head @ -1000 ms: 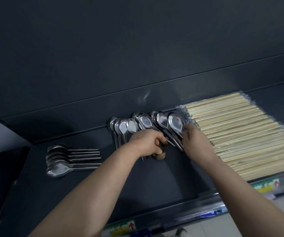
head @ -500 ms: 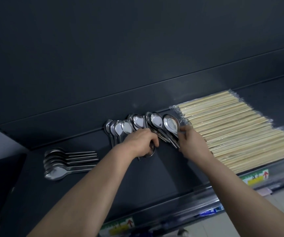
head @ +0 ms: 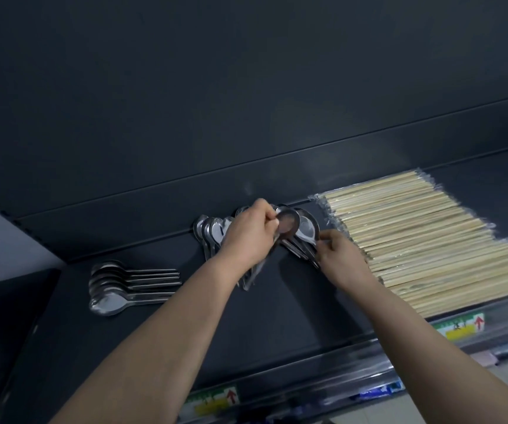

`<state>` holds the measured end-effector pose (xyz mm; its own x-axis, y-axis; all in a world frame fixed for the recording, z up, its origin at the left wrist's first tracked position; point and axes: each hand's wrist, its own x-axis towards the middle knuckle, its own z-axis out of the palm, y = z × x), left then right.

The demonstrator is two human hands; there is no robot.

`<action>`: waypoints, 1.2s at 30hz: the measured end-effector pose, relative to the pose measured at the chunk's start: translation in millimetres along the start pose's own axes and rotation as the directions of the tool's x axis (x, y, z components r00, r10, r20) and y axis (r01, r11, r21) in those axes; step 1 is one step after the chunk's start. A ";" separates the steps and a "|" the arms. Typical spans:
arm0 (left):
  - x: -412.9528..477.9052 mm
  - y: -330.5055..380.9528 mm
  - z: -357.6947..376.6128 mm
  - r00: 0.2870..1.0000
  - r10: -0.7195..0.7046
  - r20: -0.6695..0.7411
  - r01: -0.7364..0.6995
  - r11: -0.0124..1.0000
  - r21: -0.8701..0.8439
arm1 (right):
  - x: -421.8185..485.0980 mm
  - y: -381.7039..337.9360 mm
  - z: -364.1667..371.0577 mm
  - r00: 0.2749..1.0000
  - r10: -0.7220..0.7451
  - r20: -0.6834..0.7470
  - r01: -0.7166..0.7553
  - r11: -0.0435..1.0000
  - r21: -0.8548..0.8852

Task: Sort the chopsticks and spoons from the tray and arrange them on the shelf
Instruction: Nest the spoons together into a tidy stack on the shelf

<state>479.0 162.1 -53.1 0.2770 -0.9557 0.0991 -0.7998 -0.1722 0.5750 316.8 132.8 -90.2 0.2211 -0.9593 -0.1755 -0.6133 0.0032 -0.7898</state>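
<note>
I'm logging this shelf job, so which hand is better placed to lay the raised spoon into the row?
Left. The left hand grips the raised spoon above the row of spoons; the right hand sits at the row's end beside the chopsticks.

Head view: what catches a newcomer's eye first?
A broad bed of pale wrapped wooden chopsticks fills the right of the dark shelf. At centre, left hand and right hand grip the row of short shiny steel spoons. Long-handled steel spoons lie stacked far left.
</note>
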 end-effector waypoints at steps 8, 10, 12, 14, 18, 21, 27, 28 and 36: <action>-6.8 7.4 4.0 0.806 -0.545 0.232 0.496 0.405 -0.768 | -5.1 -18.7 13.3 0.994 -0.047 0.102 0.029 0.986 0.166; -10.6 4.8 3.1 0.798 -0.552 0.241 0.487 0.356 -0.798 | -8.3 -25.4 19.3 0.987 -0.038 0.156 -0.011 0.953 0.304; -14.5 0.3 1.6 0.800 -0.544 0.251 0.491 0.354 -0.796 | -9.2 -30.0 25.7 0.982 -0.060 0.180 -0.005 0.940 0.340; -17.7 -8.4 -0.8 0.800 -0.546 0.251 0.501 0.376 -0.780 | -8.0 -33.8 33.7 0.978 -0.087 0.190 0.017 0.939 0.344; -27.3 -36.9 -17.8 0.821 -0.558 0.125 0.449 0.493 -0.745 | -5.2 -46.2 56.2 0.946 -0.192 0.260 0.130 0.963 0.237; -43.5 -66.1 -39.0 0.845 -0.532 0.054 0.409 0.580 -0.705 | -9.3 -61.5 72.8 0.908 -0.255 0.332 0.288 0.956 -0.054; -92.9 -135.5 -77.2 0.849 -0.526 -0.050 0.446 0.763 -0.468 | -39.2 -99.9 112.0 0.842 -0.339 0.420 0.513 0.744 -0.429; -101.1 -147.3 -83.2 0.844 -0.533 -0.062 0.462 0.781 -0.420 | -43.7 -105.1 122.5 0.822 -0.352 0.447 0.542 0.722 -0.429; -144.3 -210.3 -115.9 0.752 -0.624 -0.213 0.625 0.778 -0.071 | -73.1 -127.0 201.3 0.754 -0.429 0.498 0.647 0.619 -0.445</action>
<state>669.0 363.9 -94.2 0.8207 -0.5604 -0.1111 -0.4108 -0.7140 0.5670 531.2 259.3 -95.4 0.8074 -0.5837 -0.0865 -0.5745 -0.7442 -0.3408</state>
